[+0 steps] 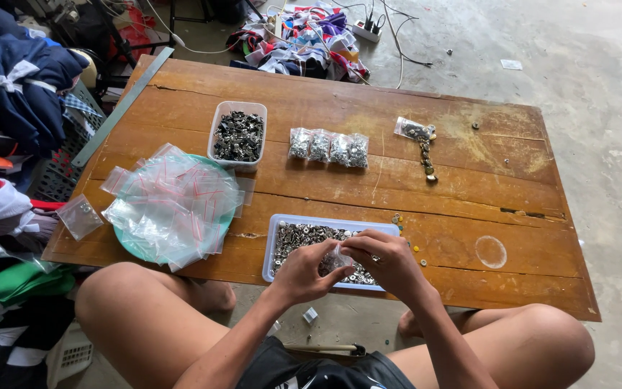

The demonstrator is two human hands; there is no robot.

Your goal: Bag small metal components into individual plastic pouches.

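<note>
in the head view, the left hand [309,272] and right hand [385,261] both pinched a small clear plastic zip bag [340,257] over the near clear rectangular tray of silver metal snap fasteners [293,238]. a loose grip could likely spill fasteners onto the worn wooden table [469,209]. a far clear tub [237,135] held darker fasteners; four filled bags [328,148] lay beside it, empty bags heaped on a green round plate [170,205].

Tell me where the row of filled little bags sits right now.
In the head view the row of filled bags lies mid-table on the wooden table, just right of the far tray of metal parts and beyond the near tray.
</note>
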